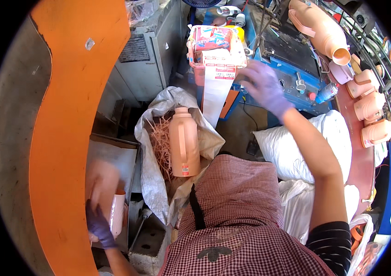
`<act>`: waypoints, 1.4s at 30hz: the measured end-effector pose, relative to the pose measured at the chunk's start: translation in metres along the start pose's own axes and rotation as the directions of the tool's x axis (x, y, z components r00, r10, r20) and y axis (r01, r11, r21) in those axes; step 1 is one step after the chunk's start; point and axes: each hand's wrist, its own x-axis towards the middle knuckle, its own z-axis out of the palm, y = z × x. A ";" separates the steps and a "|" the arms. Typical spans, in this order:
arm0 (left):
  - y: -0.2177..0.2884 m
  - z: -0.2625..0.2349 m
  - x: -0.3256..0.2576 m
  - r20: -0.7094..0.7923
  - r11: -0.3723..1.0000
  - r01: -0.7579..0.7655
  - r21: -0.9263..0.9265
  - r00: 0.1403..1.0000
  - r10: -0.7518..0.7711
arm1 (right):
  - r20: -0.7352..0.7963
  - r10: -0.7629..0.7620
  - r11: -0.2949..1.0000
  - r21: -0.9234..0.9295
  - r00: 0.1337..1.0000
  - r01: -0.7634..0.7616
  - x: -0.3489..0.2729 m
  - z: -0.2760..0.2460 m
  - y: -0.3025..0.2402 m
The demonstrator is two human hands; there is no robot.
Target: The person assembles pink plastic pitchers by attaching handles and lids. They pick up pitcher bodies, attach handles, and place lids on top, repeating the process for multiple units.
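My right hand (pixel 266 87), in a purple glove, is raised beside a pink plastic basket (pixel 196 69). Its thumb and fingers look apart, close to a white strip of labels (pixel 218 89) that hangs over the basket's front. My left hand (pixel 99 224), gloved too, reaches low at the left behind the orange panel's edge, next to a glossy pink cylindrical piece (pixel 117 214). Blur and the panel hide its fingers. A pink thermos-shaped jug (pixel 184 142) with a side handle and a small label rests on pink plastic scraps (pixel 158 147) in an open white woven sack (pixel 147 184).
The tall orange panel (pixel 73 115) stands close on my left. Full white sacks (pixel 296 147) lie at my right, beside a reddish bench (pixel 363 165) with several pink jugs (pixel 369 106). A blue machine (pixel 292 85) stands ahead, with a larger pink jug (pixel 319 27) beyond.
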 end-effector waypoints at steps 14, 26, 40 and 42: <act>0.327 -0.032 -0.038 0.092 0.568 -0.418 -0.709 0.744 0.662 | -0.182 0.024 0.999 -0.026 0.983 -0.030 0.033 0.097 -0.001; 0.364 -0.034 -0.058 0.174 0.658 -0.432 -0.617 0.740 0.649 | -0.224 0.372 0.778 0.604 0.901 -0.171 -0.108 0.001 -0.040; 0.380 -0.050 -0.087 0.122 0.593 -0.528 -0.608 0.676 0.727 | 0.563 0.660 -0.065 0.703 0.498 -0.708 -0.236 -0.023 -0.062; 0.379 -0.048 -0.089 0.110 0.593 -0.544 -0.594 0.676 0.729 | 0.573 0.655 -0.055 0.687 0.493 -0.725 -0.233 -0.028 -0.062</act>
